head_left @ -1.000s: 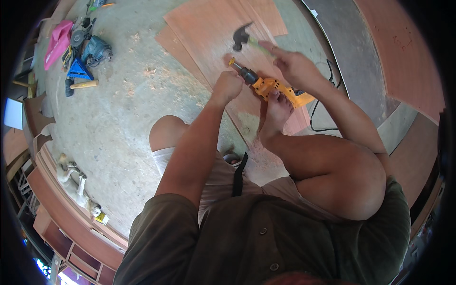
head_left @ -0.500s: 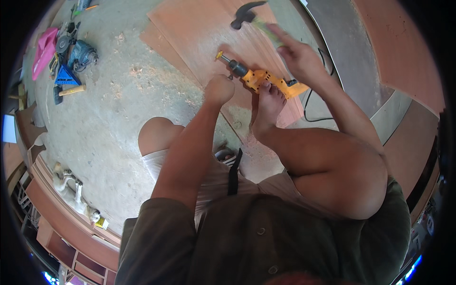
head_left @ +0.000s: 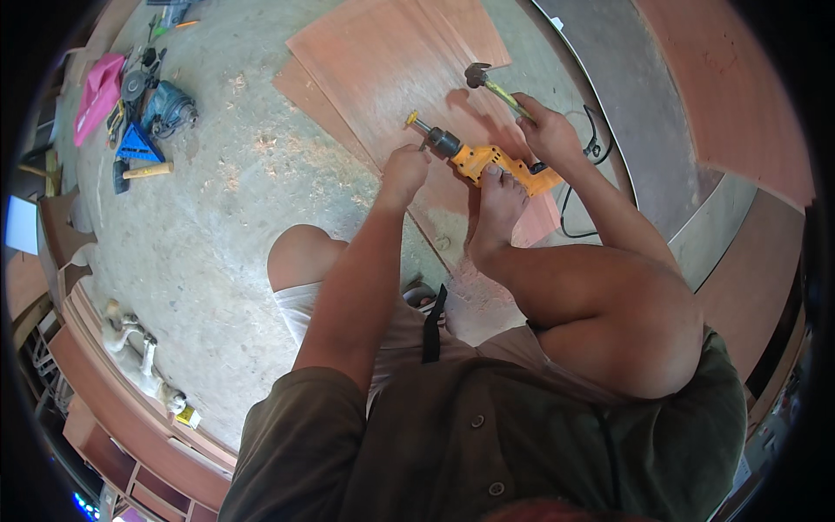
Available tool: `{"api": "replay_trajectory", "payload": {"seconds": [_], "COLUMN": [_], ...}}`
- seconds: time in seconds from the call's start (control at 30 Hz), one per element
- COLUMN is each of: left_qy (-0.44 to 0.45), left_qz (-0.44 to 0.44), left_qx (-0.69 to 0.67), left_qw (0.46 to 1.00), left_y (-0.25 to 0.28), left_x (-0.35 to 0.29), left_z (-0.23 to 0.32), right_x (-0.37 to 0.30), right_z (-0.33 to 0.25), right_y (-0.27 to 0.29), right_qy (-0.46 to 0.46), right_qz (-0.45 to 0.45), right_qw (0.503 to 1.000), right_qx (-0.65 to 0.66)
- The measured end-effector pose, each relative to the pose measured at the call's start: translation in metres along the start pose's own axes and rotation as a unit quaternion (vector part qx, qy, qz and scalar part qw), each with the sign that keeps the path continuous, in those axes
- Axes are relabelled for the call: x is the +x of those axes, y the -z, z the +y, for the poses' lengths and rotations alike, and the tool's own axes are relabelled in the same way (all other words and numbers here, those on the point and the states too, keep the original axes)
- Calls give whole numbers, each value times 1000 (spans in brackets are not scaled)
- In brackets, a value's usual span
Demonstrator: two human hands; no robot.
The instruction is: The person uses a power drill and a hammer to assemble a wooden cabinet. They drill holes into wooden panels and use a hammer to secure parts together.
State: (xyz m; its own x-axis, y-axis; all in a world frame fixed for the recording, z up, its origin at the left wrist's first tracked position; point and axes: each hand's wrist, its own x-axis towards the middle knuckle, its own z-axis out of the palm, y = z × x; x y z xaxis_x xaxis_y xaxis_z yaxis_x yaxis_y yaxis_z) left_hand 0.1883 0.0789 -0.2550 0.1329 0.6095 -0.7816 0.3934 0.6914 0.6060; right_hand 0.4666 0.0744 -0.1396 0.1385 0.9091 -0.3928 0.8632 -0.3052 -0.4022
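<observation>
A yellow-orange power drill (head_left: 470,161) lies on a thin reddish-brown wood panel (head_left: 374,65), with my bare foot (head_left: 504,193) pressing on its body. Its black chuck (head_left: 445,142) grips a metal shank with a yellow-headed bit (head_left: 413,119) pointing up and left. My left hand (head_left: 404,176) is closed beside the chuck; a small metal bit shows at its fingers, the rest hidden. In my right hand (head_left: 550,130) is a claw hammer (head_left: 479,76), its yellow-green handle gripped near the end and its dark head raised above the panel.
At upper left lie a blue-green power tool (head_left: 170,109), a blue triangular square (head_left: 141,144), a wooden-handled mallet (head_left: 148,170) and a pink bag (head_left: 100,94). A black cord (head_left: 565,217) curves right of the drill. Large boards (head_left: 726,87) fill the right; an animal (head_left: 139,352) lies lower left.
The hammer has come down and toward me, its head now lower and sharper in view. My left hand stays by the chuck. The whole view has shifted slightly.
</observation>
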Motion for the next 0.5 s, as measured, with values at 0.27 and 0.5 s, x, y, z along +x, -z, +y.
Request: {"api": "replay_trajectory", "payload": {"seconds": [0.27, 0.5], "left_qy": [-7, 102], "left_qz": [64, 8], "left_qx": [-42, -335], "left_qw": [997, 937], "left_y": [-8, -21], "left_x": [-3, -9], "left_z": [8, 31], "right_x": [11, 41], "right_z": [2, 6], "right_y": [-18, -36], "right_qy": [69, 163], "right_qz": [42, 55], "right_qw": [996, 972], "right_qx": [-43, -157]}}
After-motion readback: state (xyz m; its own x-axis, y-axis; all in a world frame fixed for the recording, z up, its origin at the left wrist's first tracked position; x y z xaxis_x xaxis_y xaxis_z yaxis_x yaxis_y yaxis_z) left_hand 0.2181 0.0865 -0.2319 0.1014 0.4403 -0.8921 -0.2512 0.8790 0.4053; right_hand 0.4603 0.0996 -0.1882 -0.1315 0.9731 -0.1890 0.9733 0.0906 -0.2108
